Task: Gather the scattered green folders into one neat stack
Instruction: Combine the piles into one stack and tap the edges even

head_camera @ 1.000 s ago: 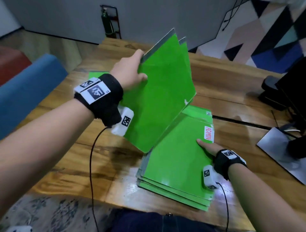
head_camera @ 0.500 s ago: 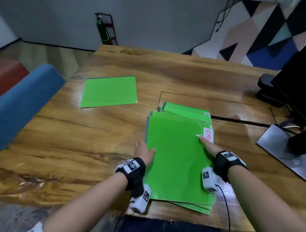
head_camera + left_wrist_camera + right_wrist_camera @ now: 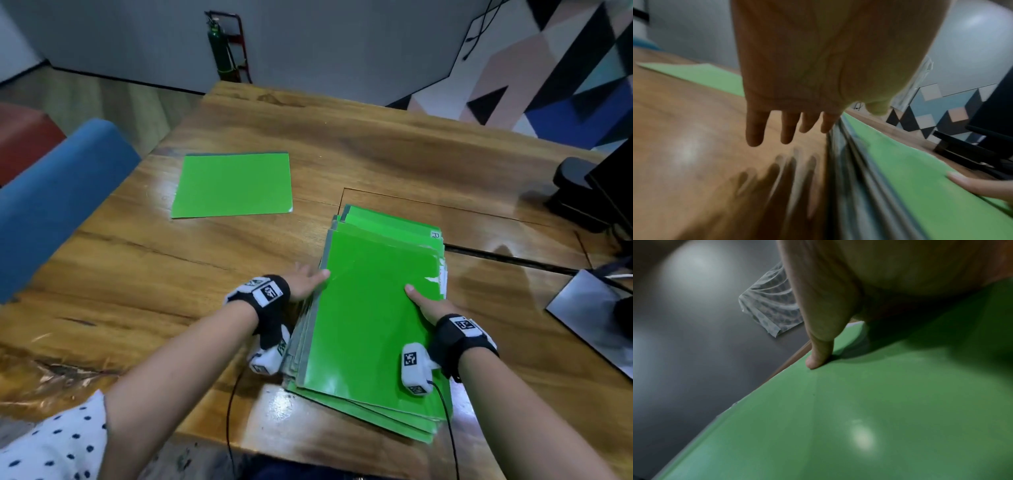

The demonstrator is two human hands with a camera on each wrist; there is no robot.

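A stack of green folders (image 3: pixel 370 308) lies on the wooden table (image 3: pixel 154 291) just in front of me, its layers slightly fanned at the left and near edges. My left hand (image 3: pixel 306 281) presses its straight fingers (image 3: pixel 777 128) against the left edge of the stack (image 3: pixel 900 162). My right hand (image 3: pixel 426 303) holds the stack's right side. Its thumb (image 3: pixel 820 350) is pressed on the top folder (image 3: pixel 859 418), and its other fingers are hidden past the edge. One single green folder (image 3: pixel 233 185) lies flat, apart at the far left, also seen behind my left hand (image 3: pixel 701 73).
A blue chair (image 3: pixel 51 205) stands at the table's left edge. A black monitor stand (image 3: pixel 575 192) and a grey base plate (image 3: pixel 592 315) sit at the right. A green cylinder (image 3: pixel 219 48) stands on the floor beyond the table.
My left hand laid the folders it held up onto the stack, then dropped to the stack's left edge. The right hand stayed at the right side, its thumb now on the new top folder.
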